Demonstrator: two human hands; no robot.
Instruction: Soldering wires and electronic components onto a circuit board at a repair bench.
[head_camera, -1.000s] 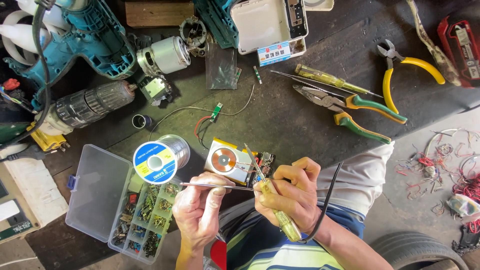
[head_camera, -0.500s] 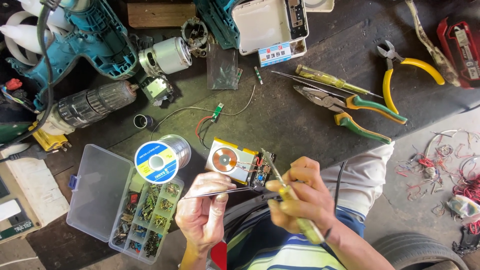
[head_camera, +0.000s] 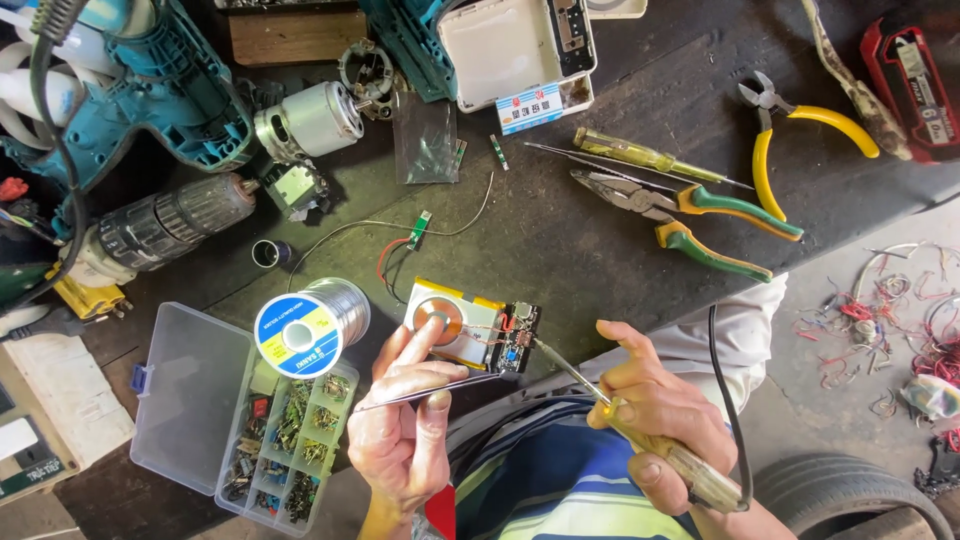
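Note:
My left hand (head_camera: 405, 425) grips thin metal tweezers (head_camera: 440, 388), which point right toward a small black circuit board (head_camera: 516, 338). Its forefinger rests on the flat silver pack with an orange disc (head_camera: 452, 320) that the board is wired to. My right hand (head_camera: 660, 415) holds a yellow-handled soldering iron (head_camera: 655, 445); the iron's tip touches the board's right edge. A black cord (head_camera: 725, 385) runs back from the iron over my arm.
A spool of solder (head_camera: 305, 322) stands on an open clear parts box (head_camera: 245, 415). Green-handled pliers (head_camera: 690, 218), yellow cutters (head_camera: 790, 135), a screwdriver (head_camera: 640, 155), a drill (head_camera: 150, 100) and a loose motor (head_camera: 305, 118) lie on the dark bench. Wire scraps (head_camera: 890, 320) litter the floor on the right.
Both hands have moved slightly right and down. The iron swung from upright to point left at the board, and the tweezers now reach toward the board's lower edge.

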